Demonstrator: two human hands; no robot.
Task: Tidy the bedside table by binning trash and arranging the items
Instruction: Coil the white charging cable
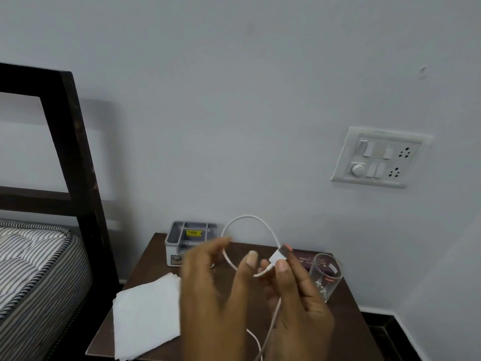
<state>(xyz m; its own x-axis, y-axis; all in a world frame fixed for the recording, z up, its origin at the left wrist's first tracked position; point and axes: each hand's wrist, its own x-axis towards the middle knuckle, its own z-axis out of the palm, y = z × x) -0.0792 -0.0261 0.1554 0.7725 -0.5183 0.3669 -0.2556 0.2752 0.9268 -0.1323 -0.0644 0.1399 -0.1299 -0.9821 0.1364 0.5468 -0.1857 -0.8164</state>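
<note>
A white charging cable (250,217) arcs in a loop above the dark wooden bedside table (156,256). My right hand (299,316) pinches the cable's white plug, which has an orange tip, between thumb and fingers. My left hand (205,290) is blurred, with its fingers around the other side of the loop; the rest of the cable hangs down between my hands. A stack of white tissues (145,316) lies on the table's left part. A clear drinking glass (325,274) stands at the right, behind my right hand.
A grey organiser box (190,237) with compartments and a yellow sticker sits at the back left of the table. A dark book (303,259) lies behind the glass. A bed with a striped mattress (31,269) and dark headboard stands left. A switchboard (377,157) is on the wall.
</note>
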